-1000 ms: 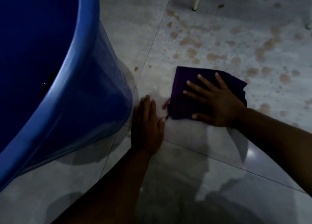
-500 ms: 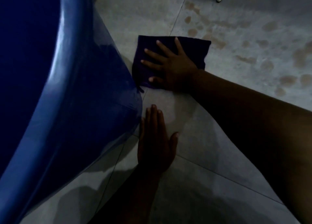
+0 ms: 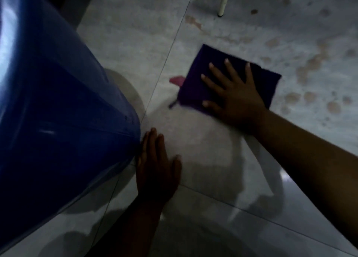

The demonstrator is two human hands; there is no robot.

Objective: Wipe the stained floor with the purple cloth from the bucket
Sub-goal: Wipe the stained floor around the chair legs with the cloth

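Right hand point(image 3: 235, 99) is spread flat, pressing the purple cloth point(image 3: 195, 86) onto the floor point(image 3: 193, 140) beside the brown stains point(image 3: 310, 66), nothing clenched; left hand point(image 3: 157, 165) lies open by the bucket point(image 3: 58, 111); cloth looks soft, limp, probably damp; palm pressure suits it best.

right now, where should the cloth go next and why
Probably slide the purple cloth to the person's right, toward the brownish stains beyond its far edge. The right hand lies flat on it with fingers spread, so it is set to push, and the tile nearer the blue bucket looks mostly free of spots. The left hand is braced on the floor.
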